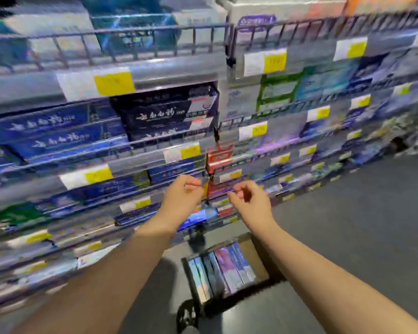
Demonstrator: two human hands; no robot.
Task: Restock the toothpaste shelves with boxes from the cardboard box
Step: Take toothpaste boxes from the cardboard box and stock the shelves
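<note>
Head cam: L hand (181, 196) & R hand (251, 203), grip half-curled, empty, by shelves (169, 73); cardboard box (252, 253) on grey floor (348, 225).

Left hand (182, 194) and right hand (251, 203) hover empty before the shelves (169, 73); cardboard box (251, 250) sits below.
</note>
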